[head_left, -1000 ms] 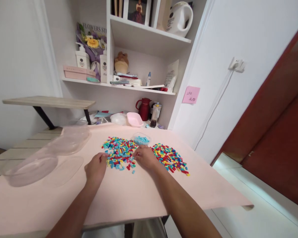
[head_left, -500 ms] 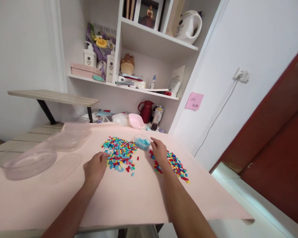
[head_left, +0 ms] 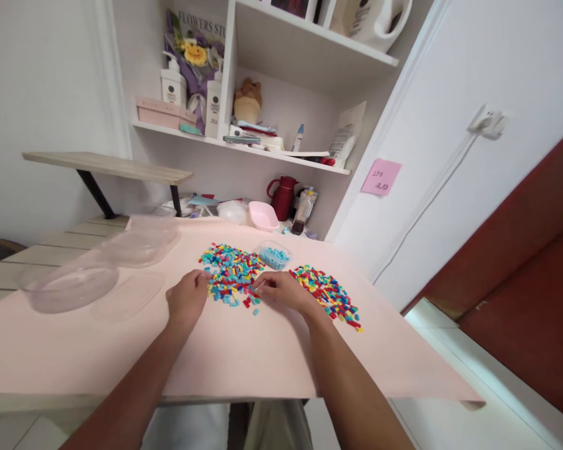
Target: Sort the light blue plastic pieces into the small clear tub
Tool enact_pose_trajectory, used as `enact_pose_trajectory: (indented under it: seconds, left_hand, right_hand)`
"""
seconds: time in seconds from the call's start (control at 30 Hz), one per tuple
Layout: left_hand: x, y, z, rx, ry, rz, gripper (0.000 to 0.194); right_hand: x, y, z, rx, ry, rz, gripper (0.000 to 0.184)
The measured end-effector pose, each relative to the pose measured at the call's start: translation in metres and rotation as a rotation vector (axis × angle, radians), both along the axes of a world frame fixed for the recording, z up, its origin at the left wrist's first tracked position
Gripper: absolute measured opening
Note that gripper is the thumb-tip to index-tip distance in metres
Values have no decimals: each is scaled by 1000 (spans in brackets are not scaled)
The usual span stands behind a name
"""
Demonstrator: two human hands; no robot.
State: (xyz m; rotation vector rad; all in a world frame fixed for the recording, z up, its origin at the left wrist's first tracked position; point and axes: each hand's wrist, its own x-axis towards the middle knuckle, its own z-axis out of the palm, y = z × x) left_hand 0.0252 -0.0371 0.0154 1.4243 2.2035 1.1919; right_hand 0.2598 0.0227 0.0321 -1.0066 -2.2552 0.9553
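Note:
My left hand [head_left: 187, 299] rests with curled, closed fingers at the left edge of a pile of small coloured bricks [head_left: 232, 273]. What its fingertips hold, if anything, is too small to make out. My right hand [head_left: 282, 290] reaches over the pile's right side, thumb and forefinger apart, with nothing visible between them. Behind it stands a clear plastic container [head_left: 288, 251] with light blue bricks [head_left: 274, 257] inside. A second pile of mixed bricks [head_left: 331, 294] spreads to the right of my right wrist. A few loose pieces lie in front of the first pile.
Clear plastic trays [head_left: 70, 290] and a clear lid [head_left: 129, 297] lie on the pink table cover [head_left: 234, 362] at left. Behind stand a pink tub [head_left: 263, 215], a red jug [head_left: 283, 197] and a bottle [head_left: 304, 211], under a white shelf unit [head_left: 309, 159]. A small raised shelf [head_left: 107, 169] is back left.
My right hand has moved left and nearer, from beside the clear container to the first pile. My left hand stays by that pile's left edge. The camera view has tilted down slightly.

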Motion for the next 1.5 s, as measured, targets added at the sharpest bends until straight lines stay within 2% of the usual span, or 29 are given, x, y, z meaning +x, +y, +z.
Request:
enact_pose_trajectory:
  seconds: [0.13,0.2,0.3,0.43,0.57,0.7,0.83,0.97,1.13,1.37,1.5]
  left_hand:
    - [1,-1,2,0,5,-3,30]
    - [1,-2,2,2,8,-5,30]
    - [0,-1,1,4,11,-6,30]
    - [-1,0,-1,10,4,-11,29]
    - [-1,1,-2,12,9,-6,29]
    - [0,0,-1,18,23,-4,29]
    - [1,0,2,9,31,4,29]
    - [0,1,3,-17,32,0,31]
    - [0,1,2,-42,44,-12,32]
    - [1,0,2,-35,65,-13,30]
    - [0,0,1,-33,59,-20,30]
  right_hand:
    - [-6,-2,1,141,-124,123,36]
    - [-7,-1,-1,210,-173,151,36]
    - [-4,5,-6,281,-174,57,24]
    - [7,13,-8,320,-48,-115,31]
    - [15,16,-5,287,-28,-204,23]
    - [17,14,-8,162,-160,-155,12]
    - [19,15,-13,94,-193,-122,12]
    - [18,18,-15,122,-201,-105,12]
    - [13,19,-14,218,-208,-82,22]
    - [13,15,-13,164,-206,-107,23]
    - [10,14,-14,202,-238,-150,13]
